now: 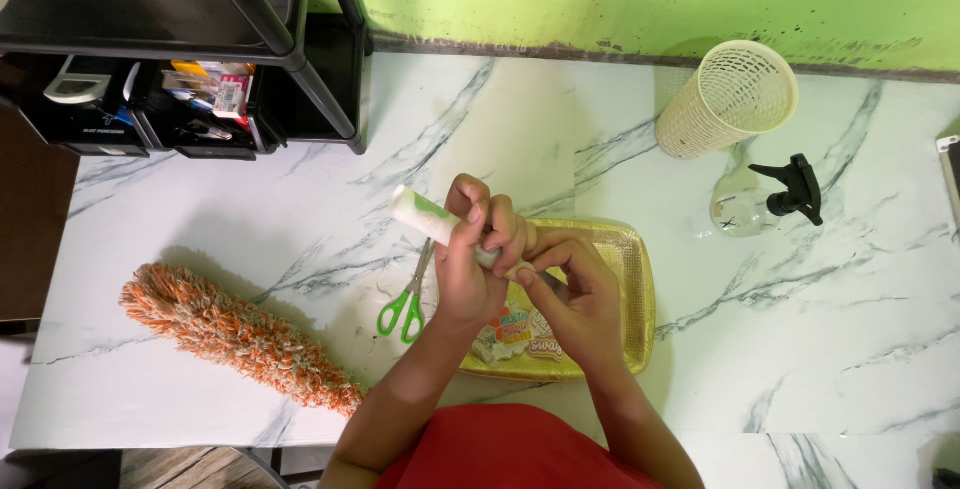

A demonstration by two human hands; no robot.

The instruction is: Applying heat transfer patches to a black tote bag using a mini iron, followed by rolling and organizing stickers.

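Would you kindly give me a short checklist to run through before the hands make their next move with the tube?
1. Left hand has a firm grip on the white and green tube: ok.
2. Right hand is at the tube's end: ok.
3. Cap on or off: cannot tell, fingers hide it.
4. Gold tray lies under the hands: ok.
5. Green-handled scissors lie apart from the hands: ok.
6. Spray bottle stands clear to the right: ok.
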